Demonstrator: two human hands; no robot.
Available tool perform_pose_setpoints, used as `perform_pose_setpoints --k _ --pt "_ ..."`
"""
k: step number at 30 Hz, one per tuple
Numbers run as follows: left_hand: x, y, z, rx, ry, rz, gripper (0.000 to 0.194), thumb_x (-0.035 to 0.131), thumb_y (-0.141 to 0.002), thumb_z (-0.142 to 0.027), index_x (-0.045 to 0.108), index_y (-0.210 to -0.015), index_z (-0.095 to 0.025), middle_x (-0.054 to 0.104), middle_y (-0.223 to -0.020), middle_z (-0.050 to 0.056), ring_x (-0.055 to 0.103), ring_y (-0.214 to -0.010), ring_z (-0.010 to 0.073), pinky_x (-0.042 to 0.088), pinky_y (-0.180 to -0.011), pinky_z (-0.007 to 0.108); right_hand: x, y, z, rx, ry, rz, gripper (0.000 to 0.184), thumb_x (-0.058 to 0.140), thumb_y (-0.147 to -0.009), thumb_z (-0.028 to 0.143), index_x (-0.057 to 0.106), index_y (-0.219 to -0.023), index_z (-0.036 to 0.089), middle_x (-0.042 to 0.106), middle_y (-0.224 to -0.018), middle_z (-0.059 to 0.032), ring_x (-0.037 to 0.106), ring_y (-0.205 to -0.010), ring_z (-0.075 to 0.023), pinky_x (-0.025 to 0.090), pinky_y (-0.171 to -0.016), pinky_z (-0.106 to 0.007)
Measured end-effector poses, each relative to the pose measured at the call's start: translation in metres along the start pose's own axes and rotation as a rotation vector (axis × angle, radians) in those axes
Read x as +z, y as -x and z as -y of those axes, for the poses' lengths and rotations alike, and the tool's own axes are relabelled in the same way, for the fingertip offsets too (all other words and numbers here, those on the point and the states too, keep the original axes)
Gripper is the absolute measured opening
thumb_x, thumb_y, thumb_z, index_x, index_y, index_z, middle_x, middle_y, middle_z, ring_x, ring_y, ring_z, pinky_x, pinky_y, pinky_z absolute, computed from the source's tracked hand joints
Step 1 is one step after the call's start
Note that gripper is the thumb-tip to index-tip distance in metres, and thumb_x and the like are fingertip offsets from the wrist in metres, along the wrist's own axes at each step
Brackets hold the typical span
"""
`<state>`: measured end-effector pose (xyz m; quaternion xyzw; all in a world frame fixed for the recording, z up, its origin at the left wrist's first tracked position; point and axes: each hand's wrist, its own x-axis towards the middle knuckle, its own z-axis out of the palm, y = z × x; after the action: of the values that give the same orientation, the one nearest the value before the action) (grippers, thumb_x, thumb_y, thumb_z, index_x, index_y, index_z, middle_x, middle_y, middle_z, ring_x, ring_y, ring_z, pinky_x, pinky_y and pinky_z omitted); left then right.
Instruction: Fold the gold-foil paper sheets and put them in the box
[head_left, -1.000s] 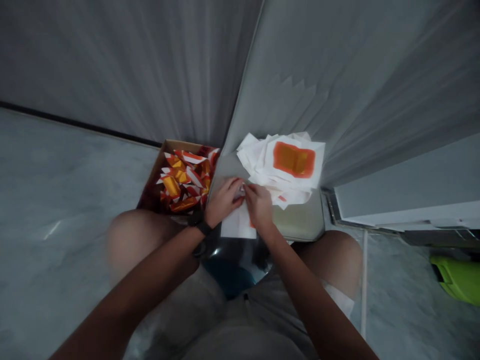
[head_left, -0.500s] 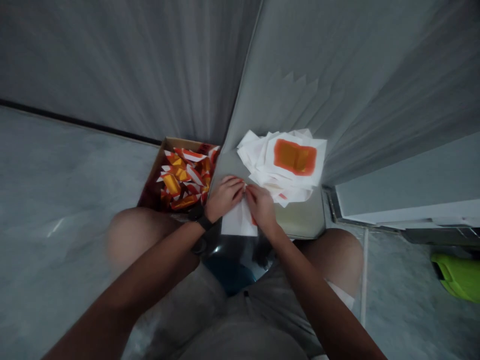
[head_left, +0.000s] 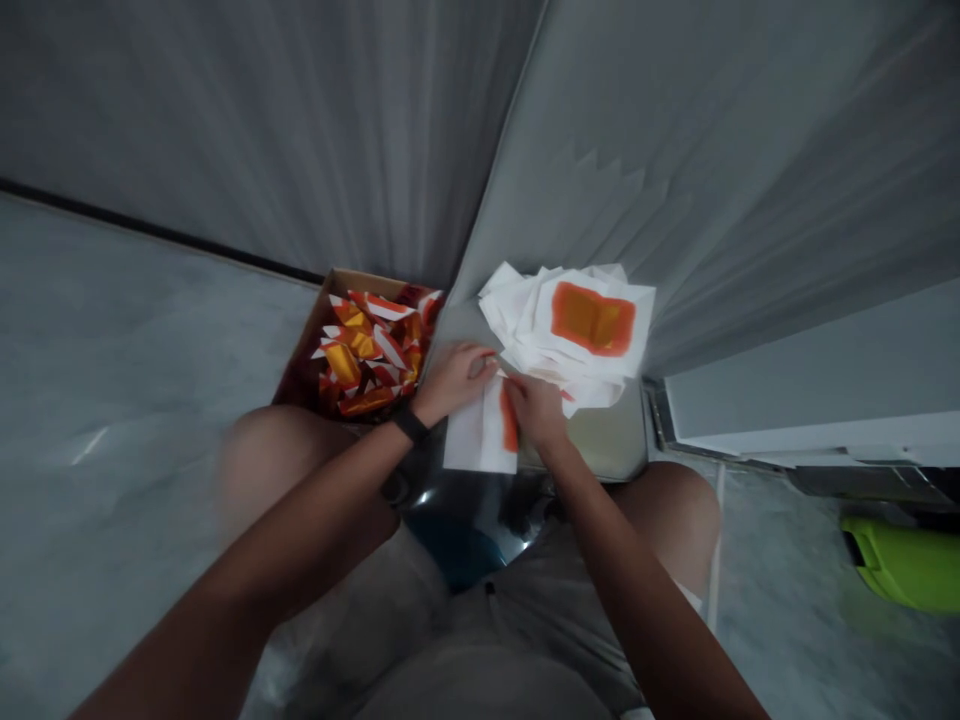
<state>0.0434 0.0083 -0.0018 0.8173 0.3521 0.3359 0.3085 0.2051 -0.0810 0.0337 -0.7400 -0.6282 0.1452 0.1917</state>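
Note:
A white sheet of joss paper (head_left: 469,440) with an orange stripe lies folded in front of me, at the near edge of a pale padded surface. My left hand (head_left: 454,380), with a black band on the wrist, is curled at its top edge, thumb and fingertips closed on the paper there. My right hand (head_left: 534,408) grips the upper right side, its fingers bent beside the orange stripe. Just beyond lies a loose pile of joss paper sheets (head_left: 517,310); the top one shows an orange-and-gold patch (head_left: 592,318).
To the left stands a cardboard box (head_left: 304,345) holding several folded gold, red and white paper pieces (head_left: 360,345). A dark shiny thing (head_left: 465,540) sits between my knees. Grey pleated fabric (head_left: 300,130) rises behind. A lime-green object (head_left: 911,565) rests on the floor at right.
My hands have drawn slightly apart at the sheet's top, and more of its orange stripe shows. The left hand's thumb and index finger now form a rounder arch. The view has shifted a little.

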Motion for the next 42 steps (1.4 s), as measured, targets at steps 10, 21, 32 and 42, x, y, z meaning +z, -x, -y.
perform_pose_setpoints --k 10,21,32,42 --pt "-0.022 -0.006 0.0 0.043 0.033 0.233 0.025 0.058 -0.095 -0.037 0.077 -0.095 -0.021 0.074 -0.092 0.005 0.065 -0.094 0.0225 0.049 -0.093 0.037 0.001 0.006 -0.009 -0.129 -0.184 0.016 0.036 0.051 -0.097 0.018 0.077 -0.121 0.023 0.079 -0.116 -0.0065 0.074 -0.102 -0.0256 0.055 -0.093 -0.037" --pt "-0.045 0.007 -0.013 -0.106 0.479 0.56 0.042 0.06 -0.095 -0.053 0.075 -0.107 -0.016 0.073 -0.095 0.004 0.063 -0.087 0.0173 0.046 -0.074 0.026 -0.045 0.0 0.002 -0.3 -0.265 0.28 0.03 0.055 -0.096 0.023 0.079 -0.112 0.026 0.081 -0.102 -0.0007 0.073 -0.087 -0.0188 0.056 -0.081 -0.03" --pt "-0.046 0.023 -0.026 -0.297 0.661 0.614 0.038 0.071 -0.089 -0.05 0.077 -0.105 -0.016 0.074 -0.094 0.004 0.062 -0.079 0.014 0.044 -0.067 0.024 -0.059 0.022 0.004 -0.281 -0.406 0.305 0.034 0.052 -0.094 0.023 0.079 -0.114 0.027 0.079 -0.103 -0.0007 0.07 -0.086 -0.0169 0.056 -0.076 -0.029" --pt "-0.042 0.036 -0.052 -0.366 0.669 0.588 0.044 0.075 -0.085 -0.05 0.075 -0.11 -0.014 0.075 -0.097 0.006 0.064 -0.08 0.0157 0.046 -0.066 0.024 -0.077 0.026 0.002 -0.032 -0.541 0.493 0.027 0.064 -0.089 0.041 0.078 -0.09 0.019 0.071 -0.074 0.0001 0.058 -0.062 -0.0123 0.045 -0.056 -0.024"
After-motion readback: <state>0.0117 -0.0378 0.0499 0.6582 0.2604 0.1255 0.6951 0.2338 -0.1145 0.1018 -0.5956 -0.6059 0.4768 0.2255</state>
